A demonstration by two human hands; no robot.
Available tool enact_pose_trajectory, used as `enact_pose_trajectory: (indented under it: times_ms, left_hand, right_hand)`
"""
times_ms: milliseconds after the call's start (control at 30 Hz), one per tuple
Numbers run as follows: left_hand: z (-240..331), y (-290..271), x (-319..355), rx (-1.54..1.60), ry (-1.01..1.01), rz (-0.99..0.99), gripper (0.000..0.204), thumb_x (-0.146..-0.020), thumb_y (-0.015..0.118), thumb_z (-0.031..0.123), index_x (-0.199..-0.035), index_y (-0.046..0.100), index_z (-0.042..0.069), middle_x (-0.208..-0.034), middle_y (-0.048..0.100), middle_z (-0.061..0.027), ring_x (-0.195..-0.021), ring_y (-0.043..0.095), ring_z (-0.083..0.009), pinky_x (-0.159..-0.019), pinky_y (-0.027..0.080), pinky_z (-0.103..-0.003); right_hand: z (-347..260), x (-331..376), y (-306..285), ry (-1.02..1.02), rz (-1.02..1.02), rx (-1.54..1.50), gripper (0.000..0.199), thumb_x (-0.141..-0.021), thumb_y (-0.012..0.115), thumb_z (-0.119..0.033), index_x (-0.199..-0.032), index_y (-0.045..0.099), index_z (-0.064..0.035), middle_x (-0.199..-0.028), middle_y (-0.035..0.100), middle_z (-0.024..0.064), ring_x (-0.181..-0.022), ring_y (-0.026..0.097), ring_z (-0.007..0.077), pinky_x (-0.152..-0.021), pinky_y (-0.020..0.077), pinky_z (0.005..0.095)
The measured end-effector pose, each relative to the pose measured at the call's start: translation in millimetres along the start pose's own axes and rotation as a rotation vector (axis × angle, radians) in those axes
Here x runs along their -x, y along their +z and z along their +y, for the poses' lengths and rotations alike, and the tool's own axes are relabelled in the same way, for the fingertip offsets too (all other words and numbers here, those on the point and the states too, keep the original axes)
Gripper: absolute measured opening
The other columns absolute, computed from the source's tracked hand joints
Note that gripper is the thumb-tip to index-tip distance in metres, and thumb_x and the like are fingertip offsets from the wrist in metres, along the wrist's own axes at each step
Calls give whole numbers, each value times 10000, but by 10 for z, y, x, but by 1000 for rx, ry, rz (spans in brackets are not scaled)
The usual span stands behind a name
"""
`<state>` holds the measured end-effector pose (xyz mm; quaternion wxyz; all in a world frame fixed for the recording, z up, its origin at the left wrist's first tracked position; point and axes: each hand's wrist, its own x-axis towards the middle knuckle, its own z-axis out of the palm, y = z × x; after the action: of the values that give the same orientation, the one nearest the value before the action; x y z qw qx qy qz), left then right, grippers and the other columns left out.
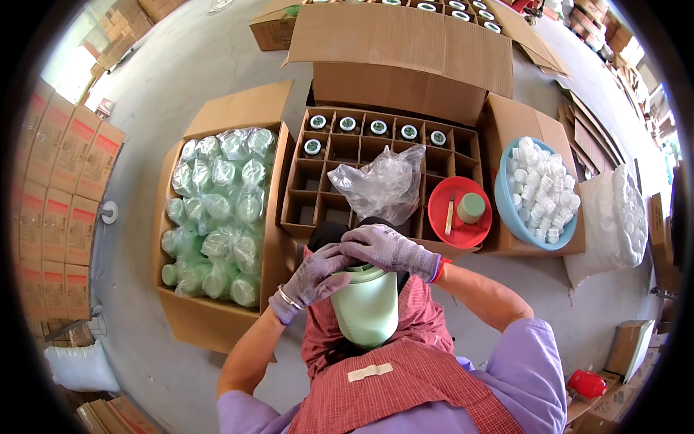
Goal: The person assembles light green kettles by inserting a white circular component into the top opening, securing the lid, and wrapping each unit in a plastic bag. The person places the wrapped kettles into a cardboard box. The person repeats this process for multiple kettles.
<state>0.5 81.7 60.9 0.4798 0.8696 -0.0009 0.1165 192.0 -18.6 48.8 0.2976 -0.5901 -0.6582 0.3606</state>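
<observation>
A pale green plastic container (369, 312) with a wide, ridged mouth rests tilted in my lap, its base toward me. Both my hands wear grey knit gloves. My left hand (312, 278) grips the container near its mouth from the left, the fingers curled over the rim. From the right, my right hand (396, 250) lies across the top of the mouth, its fingertips meeting the left fingers. What lies under the fingers, if anything, is hidden. Just beyond, a crumpled clear plastic bag (383, 181) lies over a divided carton (343, 148) holding several white-lidded containers.
A red bowl (437, 217) on the carton's near right corner holds a small green cup (471, 207) and a light-handled tool (450, 215). Right of it, a blue basin (504, 202) is full of white caps (538, 188). Left stands a box (280, 217) of bagged green containers (217, 206).
</observation>
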Motion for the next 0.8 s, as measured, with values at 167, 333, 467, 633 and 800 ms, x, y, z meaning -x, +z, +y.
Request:
enact_pose_trajectory:
  times_ms: [167,333,467,633,800]
  left_hand:
    - [387,233,-27,-281,-104,11,581,-939,495,475,-1236,562,-20,-1230,553,-235,-1167,514,-413,-1027,389,-459]
    - [191,557,36,598,-293,565,362,-988,496,206,-1264,534,-25,-1222,574,-136,-1188,515,-245,-1032,395,-355]
    - [-303,1333,472,226,-342,414,347,-1011,475,223,-1219,563,-40,-1186,600,-104,-1118,555,-183,-963,443,-319]
    - [-123,1297,443,1281,-816,198,326,-1010,473,227,-1211,597,2,-1201,625,-97,-1085,600,-176,-907,491,-311]
    - [-1342,1592,858,440,-256,-72,400,-1006,506,224,-1358,494,33,-1281,595,-95,-1103,598,-172,-938,494,-320]
  right_hand:
    - [404,56,16,-152,-132,-217,471,-976,518,-329,-1321,538,-8,-1226,592,222,-1122,577,376,-986,449,431]
    - [111,401,-175,-241,49,50,641,-978,458,-474,-1432,419,-24,-1322,528,222,-1147,547,400,-1018,423,415]
    - [-212,1189,-597,389,-87,377,609,-951,428,-585,-1117,645,-40,-1054,648,215,-909,657,373,-801,532,460]
    - [-24,1667,-392,335,-171,520,527,-1001,358,-484,-1150,618,-50,-1198,617,188,-1030,632,349,-859,516,453]
    - [-403,1221,-240,-379,237,-17,541,-999,387,-404,-1396,454,-44,-1433,406,214,-1381,329,367,-1139,246,466]
